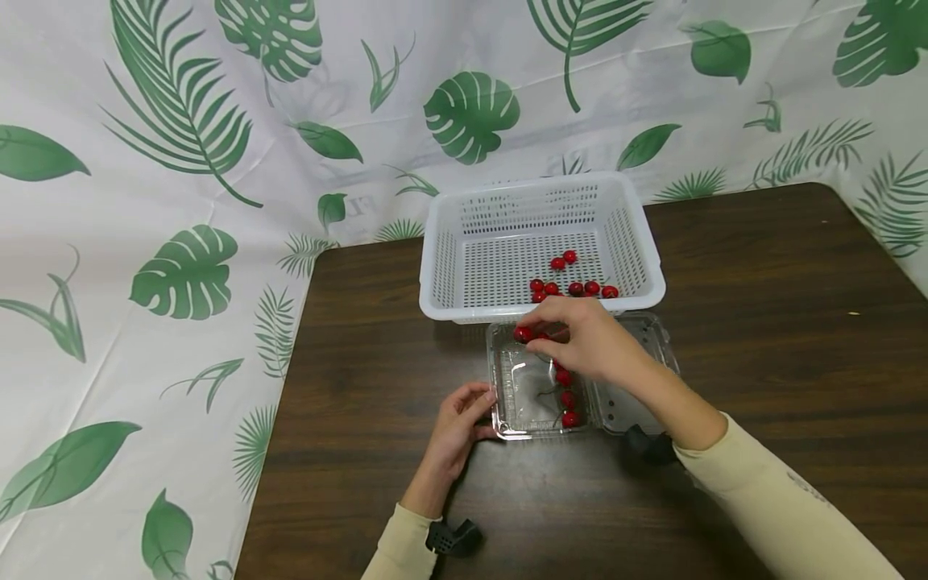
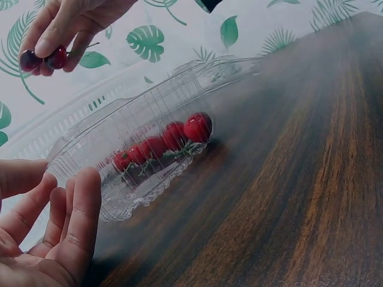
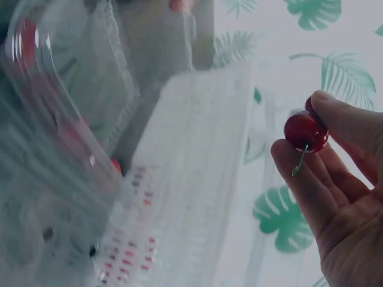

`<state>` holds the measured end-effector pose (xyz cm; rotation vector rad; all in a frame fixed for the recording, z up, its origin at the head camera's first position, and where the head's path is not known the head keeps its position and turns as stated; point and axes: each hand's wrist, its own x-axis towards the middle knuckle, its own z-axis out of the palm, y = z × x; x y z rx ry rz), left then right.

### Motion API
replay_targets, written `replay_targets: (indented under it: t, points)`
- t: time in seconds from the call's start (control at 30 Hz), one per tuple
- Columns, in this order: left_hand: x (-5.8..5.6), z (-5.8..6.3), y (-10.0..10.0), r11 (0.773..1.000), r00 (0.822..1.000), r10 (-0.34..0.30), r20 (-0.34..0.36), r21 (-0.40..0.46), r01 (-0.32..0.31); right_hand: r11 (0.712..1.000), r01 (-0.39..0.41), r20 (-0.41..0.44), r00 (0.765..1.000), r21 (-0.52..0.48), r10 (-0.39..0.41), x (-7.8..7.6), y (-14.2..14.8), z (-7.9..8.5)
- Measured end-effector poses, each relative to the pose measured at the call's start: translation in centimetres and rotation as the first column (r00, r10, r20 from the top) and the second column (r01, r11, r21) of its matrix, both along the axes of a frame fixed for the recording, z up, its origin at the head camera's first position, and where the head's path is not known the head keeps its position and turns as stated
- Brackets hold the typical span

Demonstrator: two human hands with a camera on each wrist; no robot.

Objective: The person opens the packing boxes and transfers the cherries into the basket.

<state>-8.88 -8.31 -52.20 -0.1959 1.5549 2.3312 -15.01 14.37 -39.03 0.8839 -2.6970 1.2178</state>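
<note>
My right hand (image 1: pixel 583 338) pinches a pair of dark red cherries (image 3: pixel 305 131) between thumb and fingertips, above a clear plastic clamshell container (image 1: pixel 518 415). A thin green stem hangs from the front cherry in the right wrist view. Inside the container, several red cherries (image 1: pixel 567 399) with stems line its right side. My left hand (image 1: pixel 458 423) holds the container's left edge, thumb and a fingertip meeting at the rim; its other fingers (image 2: pixel 84 221) lie lower, beside the wall. Hinged on the right, the lid (image 1: pixel 623 403) lies folded back on the table.
Right behind the container stands a white perforated basket (image 1: pixel 431 266) with several more cherries (image 1: pixel 576 287) in its front right part. Both are on a dark wooden table (image 1: pixel 761 322). A white leaf-print sheet (image 1: pixel 348 72) hangs behind and to the left.
</note>
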Motion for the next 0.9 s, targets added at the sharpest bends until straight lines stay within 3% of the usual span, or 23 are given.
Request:
replay_targets:
  t: [0.2, 0.43, 0.57, 0.9]
  points:
    - [0.0, -0.1, -0.1, 1.0, 1.0, 0.003, -0.002, 0.004, -0.003, 0.995, 0.093, 0.032, 0.995, -0.034, -0.092, -1.1, 2.0, 0.6]
    - [0.0, 0.0, -0.1, 1.0, 1.0, 0.002, -0.003, -0.012, -0.002, 0.972, 0.23, -0.057, 0.971, -0.041, -0.232, -2.8, 4.1, -0.1]
    - [0.0, -0.1, -0.1, 1.0, 1.0, 0.005, -0.001, -0.015, -0.005, 0.954, 0.296, -0.059, 0.952, -0.05, -0.299, -3.6, 4.9, -0.8]
    - [-0.1, -0.1, -0.1, 1.0, 1.0, 0.006, 0.001, -0.006, -0.006, 0.936, 0.35, -0.083, 0.932, -0.034, -0.352, -4.9, 6.3, -2.9]
